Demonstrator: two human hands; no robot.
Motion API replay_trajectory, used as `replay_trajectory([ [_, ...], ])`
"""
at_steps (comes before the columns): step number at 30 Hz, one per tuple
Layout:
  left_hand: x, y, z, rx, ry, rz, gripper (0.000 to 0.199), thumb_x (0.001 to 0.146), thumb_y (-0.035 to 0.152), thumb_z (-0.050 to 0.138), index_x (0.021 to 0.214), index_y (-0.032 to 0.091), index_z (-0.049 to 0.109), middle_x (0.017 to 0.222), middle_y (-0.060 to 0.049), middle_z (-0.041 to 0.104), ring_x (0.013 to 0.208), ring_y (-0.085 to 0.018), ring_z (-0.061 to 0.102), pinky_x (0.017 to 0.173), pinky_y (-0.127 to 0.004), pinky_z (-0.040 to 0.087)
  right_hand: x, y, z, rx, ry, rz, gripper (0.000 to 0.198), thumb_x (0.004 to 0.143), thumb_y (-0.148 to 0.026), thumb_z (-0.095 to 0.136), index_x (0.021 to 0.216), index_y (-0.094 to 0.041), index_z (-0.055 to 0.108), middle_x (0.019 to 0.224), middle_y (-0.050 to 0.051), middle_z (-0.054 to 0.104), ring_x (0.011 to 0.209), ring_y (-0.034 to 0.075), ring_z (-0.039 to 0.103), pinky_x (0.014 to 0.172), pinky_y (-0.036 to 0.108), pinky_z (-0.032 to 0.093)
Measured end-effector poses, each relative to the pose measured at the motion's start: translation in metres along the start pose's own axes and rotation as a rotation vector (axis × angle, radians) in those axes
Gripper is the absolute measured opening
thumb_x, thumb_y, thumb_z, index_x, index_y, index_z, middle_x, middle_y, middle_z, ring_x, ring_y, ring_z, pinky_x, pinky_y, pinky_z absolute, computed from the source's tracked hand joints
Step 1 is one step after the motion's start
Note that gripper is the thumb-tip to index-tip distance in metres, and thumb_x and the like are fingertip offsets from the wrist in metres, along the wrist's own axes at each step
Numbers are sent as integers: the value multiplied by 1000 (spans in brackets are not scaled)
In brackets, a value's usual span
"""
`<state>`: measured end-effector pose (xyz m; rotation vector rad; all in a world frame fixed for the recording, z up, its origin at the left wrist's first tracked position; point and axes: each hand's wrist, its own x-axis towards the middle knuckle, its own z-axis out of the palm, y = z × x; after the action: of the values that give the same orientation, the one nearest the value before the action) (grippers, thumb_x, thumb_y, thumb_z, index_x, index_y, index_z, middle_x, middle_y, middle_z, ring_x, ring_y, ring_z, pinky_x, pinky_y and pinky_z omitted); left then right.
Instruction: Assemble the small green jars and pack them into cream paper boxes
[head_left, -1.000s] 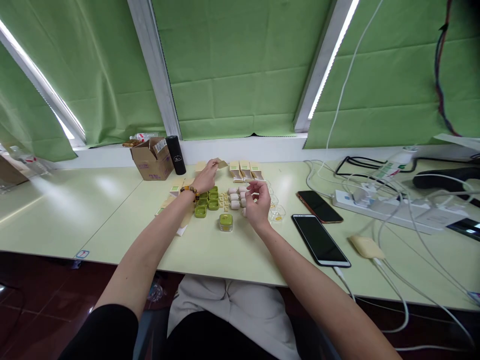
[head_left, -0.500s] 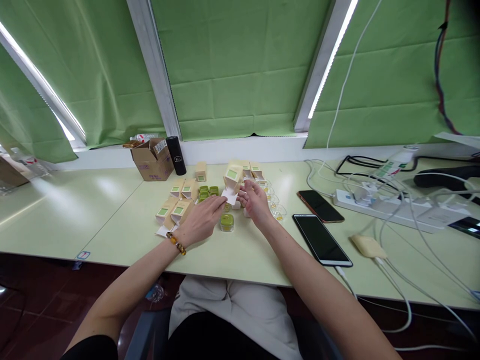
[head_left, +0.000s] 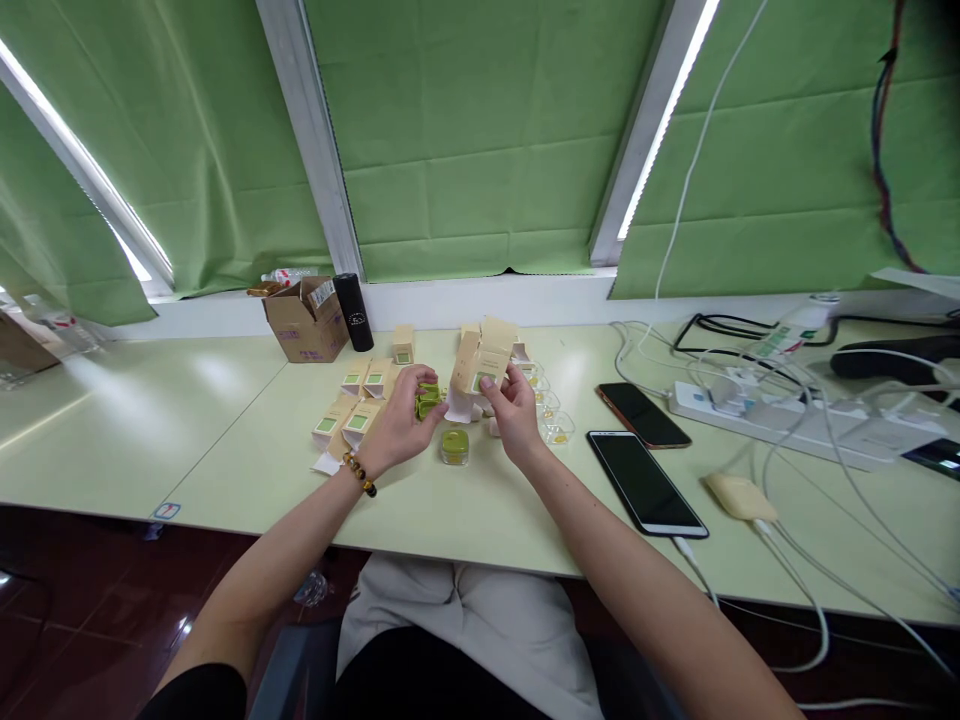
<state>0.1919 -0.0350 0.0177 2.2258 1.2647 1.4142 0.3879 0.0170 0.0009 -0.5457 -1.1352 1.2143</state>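
Note:
My right hand [head_left: 517,418] grips a small cream carton [head_left: 489,360] with a green label, thumb across its front, the top flap raised and white flaps hanging at its lower end. To the left of it, my left hand [head_left: 401,425] is open and curved, thumb and fingers apart. Several green containers [head_left: 428,397] show between and behind those fingers; whether they touch cannot be seen. A green-topped clear jar [head_left: 454,446] stands on the table between my hands. Several more cream cartons [head_left: 361,418] stand left of my left hand, and others are partly hidden behind the held one.
Clear plastic pieces [head_left: 556,428] lie right of my right hand. Further right are two phones [head_left: 646,480], a white power strip [head_left: 772,425] with tangled cables and a cream charging case [head_left: 739,496]. A cardboard box [head_left: 306,325] and black cylinder [head_left: 353,312] stand at the back left.
My left hand has let go of the carton's white flap and moved left, its fingers spreading. The carton has turned in my right hand, which now holds it alone.

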Motion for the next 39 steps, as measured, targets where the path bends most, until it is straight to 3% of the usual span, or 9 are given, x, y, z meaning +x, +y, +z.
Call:
replay_trajectory([
  [3, 14, 1, 11, -195, 14, -141, 43, 99, 35, 72, 133, 25, 46, 136, -13, 58, 127, -25, 64, 104, -44, 56, -3, 2, 1, -47, -42, -27, 73, 80, -66, 87, 135, -29, 56, 114, 8, 82, 111, 31, 78, 95, 47, 65],
  [8, 25, -6, 28, -360, 73, -146, 48, 93, 39, 81, 124, 25, 47, 130, -10, 62, 111, -19, 67, 90, -33, 55, -6, 7, 3, -143, -96, -61, 79, 86, -66, 82, 146, -31, 43, 112, 8, 79, 104, 30, 78, 93, 49, 66],
  [11, 24, -13, 33, -472, 115, -137, 48, 95, 47, 79, 123, 25, 47, 129, -10, 61, 108, -17, 68, 92, -33, 56, -6, 7, 1, -218, -130, -125, 76, 92, -64, 76, 149, -34, 36, 135, 12, 71, 104, 26, 77, 96, 47, 65],
  [14, 21, -18, 33, -541, 170, -133, 49, 96, 55, 75, 123, 25, 46, 132, -10, 59, 104, -16, 70, 91, -33, 58, -5, 2, -3, -320, -187, -213, 75, 95, -60, 74, 153, -39, 31, 161, 14, 48, 104, 22, 75, 99, 47, 65],
  [19, 19, -24, 30, -512, 229, -141, 51, 97, 60, 71, 128, 27, 47, 138, -10, 59, 85, -11, 69, 76, -29, 59, 5, -9, -12, -505, -398, -286, 54, 102, -49, 66, 153, -41, 47, 171, 11, 23, 111, 22, 73, 110, 53, 60],
  [25, 17, -24, 29, -474, 233, -152, 47, 100, 57, 68, 131, 24, 54, 124, -8, 66, 65, -6, 58, 61, -24, 51, 7, -1, -19, -509, -434, -289, 39, 105, -40, 61, 144, -40, 63, 166, 10, 26, 109, 21, 73, 109, 53, 62],
  [29, 15, -22, 28, -416, 201, -113, 40, 103, 55, 64, 127, 24, 62, 147, -13, 53, 70, -6, 60, 64, -25, 55, -1, 7, -19, -436, -392, -242, 38, 103, -37, 63, 141, -39, 65, 159, 10, 30, 101, 17, 73, 101, 49, 66],
  [33, 11, -25, 25, -380, 143, -91, 41, 104, 56, 61, 129, 24, 66, 150, -15, 51, 75, -8, 62, 72, -28, 59, -6, 10, -21, -391, -367, -195, 39, 102, -40, 66, 140, -38, 66, 154, 9, 31, 100, 18, 73, 99, 49, 67],
  [39, 5, -26, 27, -340, 104, -50, 41, 103, 52, 66, 133, 25, 65, 153, -15, 48, 109, -20, 67, 96, -37, 60, -10, 16, -20, -382, -325, -217, 41, 102, -54, 66, 139, -37, 63, 155, 10, 31, 109, 23, 73, 108, 53, 63],
])
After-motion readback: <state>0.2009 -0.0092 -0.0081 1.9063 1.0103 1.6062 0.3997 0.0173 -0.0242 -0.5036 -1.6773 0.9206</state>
